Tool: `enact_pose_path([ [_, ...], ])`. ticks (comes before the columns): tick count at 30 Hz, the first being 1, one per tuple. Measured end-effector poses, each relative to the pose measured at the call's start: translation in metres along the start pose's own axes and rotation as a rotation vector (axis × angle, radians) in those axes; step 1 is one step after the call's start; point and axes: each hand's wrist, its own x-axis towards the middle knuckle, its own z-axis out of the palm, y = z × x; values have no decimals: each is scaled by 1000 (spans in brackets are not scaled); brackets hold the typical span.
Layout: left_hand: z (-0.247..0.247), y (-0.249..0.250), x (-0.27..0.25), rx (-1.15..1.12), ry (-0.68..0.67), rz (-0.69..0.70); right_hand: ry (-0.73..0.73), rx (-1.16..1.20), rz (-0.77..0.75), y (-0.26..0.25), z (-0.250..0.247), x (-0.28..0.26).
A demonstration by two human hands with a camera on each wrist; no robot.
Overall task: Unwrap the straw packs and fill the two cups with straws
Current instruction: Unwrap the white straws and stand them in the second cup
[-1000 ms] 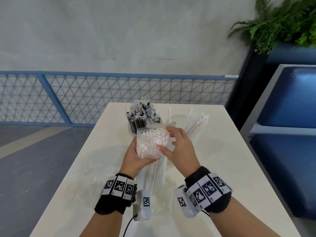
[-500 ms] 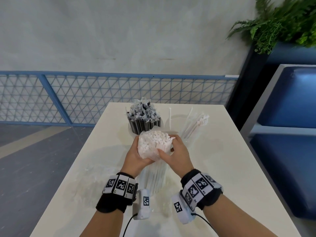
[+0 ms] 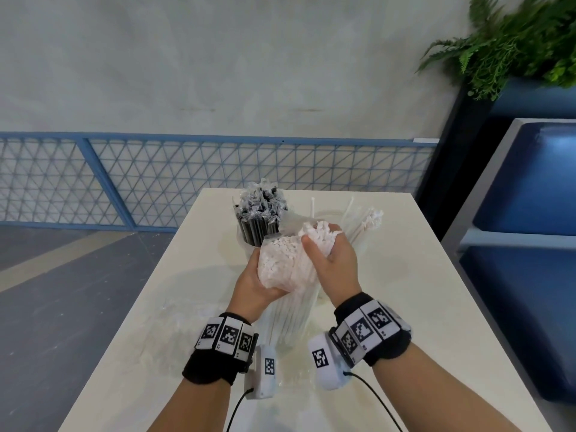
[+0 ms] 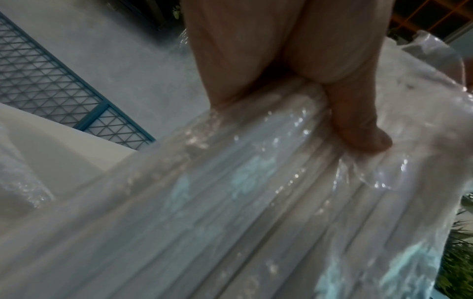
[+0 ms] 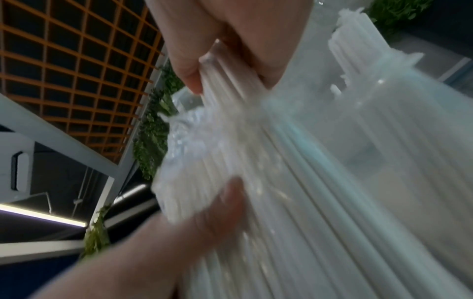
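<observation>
A pack of white straws (image 3: 280, 263) in clear wrap stands upright on the table (image 3: 389, 307). My left hand (image 3: 258, 282) grips it from the left, thumb and fingers pressing the wrap (image 4: 256, 202). My right hand (image 3: 325, 244) is curled round a bunch of white straws (image 3: 318, 232) sticking out of the pack's open top, also visible in the right wrist view as straws (image 5: 230, 81). Behind them, a cup of wrapped black straws (image 3: 260, 219) stands at left. A clear cup holding a few white straws (image 3: 364, 222) stands at right.
A crumpled clear wrapper (image 3: 174, 325) lies on the table left of my left wrist. A blue mesh fence (image 3: 187, 173) runs beyond the table's far edge. A blue bench (image 3: 526, 244) and a plant (image 3: 514, 48) are on the right.
My right hand went from the pack's top wrap edge to closing round a bunch of straws and lifting them up and right. The left hand keeps its grip on the pack.
</observation>
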Motion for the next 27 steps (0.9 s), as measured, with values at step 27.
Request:
enact_pose_path([
  [27, 3, -2, 2, 89, -42, 10, 263, 391, 138, -29, -14, 38],
])
